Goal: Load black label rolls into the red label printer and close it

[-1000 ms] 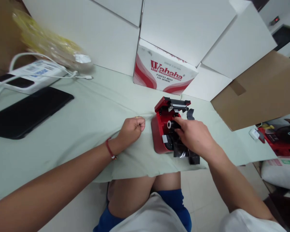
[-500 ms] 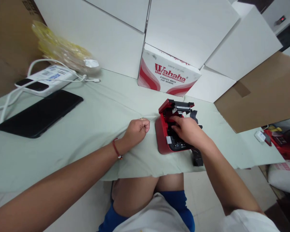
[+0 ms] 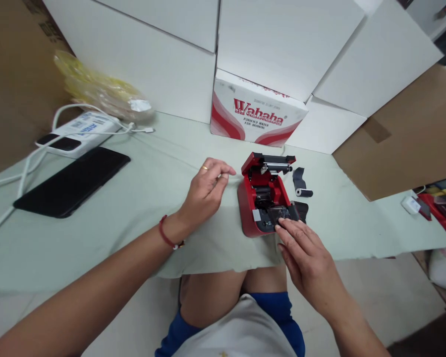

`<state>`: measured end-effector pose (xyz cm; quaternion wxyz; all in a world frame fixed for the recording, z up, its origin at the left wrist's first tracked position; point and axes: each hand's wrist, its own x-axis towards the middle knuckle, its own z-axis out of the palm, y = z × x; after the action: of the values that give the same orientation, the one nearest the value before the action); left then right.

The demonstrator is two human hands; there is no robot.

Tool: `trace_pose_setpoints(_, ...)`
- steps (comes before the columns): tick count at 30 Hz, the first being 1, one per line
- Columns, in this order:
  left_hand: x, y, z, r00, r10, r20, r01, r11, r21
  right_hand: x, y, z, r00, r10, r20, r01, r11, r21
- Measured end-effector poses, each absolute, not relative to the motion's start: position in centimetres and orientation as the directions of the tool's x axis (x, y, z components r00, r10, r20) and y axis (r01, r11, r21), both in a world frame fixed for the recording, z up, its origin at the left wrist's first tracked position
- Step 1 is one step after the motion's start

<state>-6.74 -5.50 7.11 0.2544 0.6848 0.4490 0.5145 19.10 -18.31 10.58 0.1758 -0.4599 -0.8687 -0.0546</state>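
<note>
A small red and black label printer (image 3: pixel 245 210) stands on the cloth-covered table with its lid raised. Inside it is a dark roll (image 3: pixel 262 193), and glossy black ribbon film (image 3: pixel 278 214) lies across the front part. My right hand (image 3: pixel 310 258) rests its outstretched fingertips on that film at the front right edge, gripping nothing. Left of the printer hovers my left hand (image 3: pixel 208 191), fingers loosely extended toward the lid, with nothing visible in it. A black ribbon strip with a small core (image 3: pixel 304 192) lies just right of the printer.
A Wahaha carton (image 3: pixel 258 116) and white boxes (image 3: pixel 267 39) stand behind the printer. At left lie a black tablet-like slab (image 3: pixel 72 183), a white power bank (image 3: pixel 92 131) with white cables, and a yellowish plastic bag (image 3: pixel 100 89). Brown cardboard (image 3: pixel 405 134) borders the right.
My right hand has come out of the printer's inside toward its front right edge, onto the film. My left hand has loosened from a fist and risen slightly.
</note>
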Motion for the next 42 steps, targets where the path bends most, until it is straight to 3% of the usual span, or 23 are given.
trace_pose_setpoints(6, -5.4, -3.5, 10.9, 0.134, 0.783, 0.607, 0.374, -0.607, 0.701, 19.2, -18.3, 9.8, -0.49, 0.775, 0.399, 0.824, 0.562, -0.079)
trace_pose_setpoints(12, -3.8, -2.5, 11.1, 0.305, 0.778, 0.549, 0.31, -0.627, 0.715, 19.5, -18.2, 9.0, -0.473, 0.777, 0.416, 0.817, 0.563, -0.122)
trace_pose_setpoints(17, -3.7, -2.4, 11.0, 0.244, 0.811, 0.532, 0.334, -0.585, 0.739, 19.2, -18.1, 8.6, -0.4, 0.775, 0.489, 0.812, 0.547, -0.202)
trace_pose_setpoints(22, -3.3, -1.8, 11.9, 0.272, 0.816, 0.511, 0.296, -0.576, 0.762, 19.0, -17.7, 8.8, -0.432, 0.755, 0.493, 0.835, 0.542, -0.099)
trace_pose_setpoints(26, -3.0, -1.5, 11.9, 0.278, 0.853, 0.442, 0.191, -0.5, 0.845, 19.4, -17.5, 8.8, -0.488, 0.743, 0.458, 0.838, 0.546, 0.008)
trace_pose_setpoints(31, -3.6, -2.1, 11.0, 0.259, 0.885, 0.388, 0.1, -0.424, 0.9, 19.8, -17.4, 8.3, -0.49, 0.739, 0.462, 0.817, 0.574, -0.051)
trace_pose_setpoints(34, -3.7, -4.2, 9.3, 0.351, 0.802, 0.484, 0.082, -0.541, 0.837, 20.0, -17.4, 7.9, -0.478, 0.744, 0.466, 0.807, 0.581, -0.1)
trace_pose_setpoints(37, -3.5, -6.5, 6.9, 0.461, 0.639, 0.616, 0.126, -0.734, 0.668, 20.2, -17.4, 7.6, -0.474, 0.748, 0.464, 0.801, 0.586, -0.126)
trace_pose_setpoints(42, -3.4, -7.4, 5.4, 0.497, 0.548, 0.673, 0.162, -0.821, 0.548, 20.2, -17.2, 7.7, -0.47, 0.75, 0.466, 0.786, 0.596, -0.167)
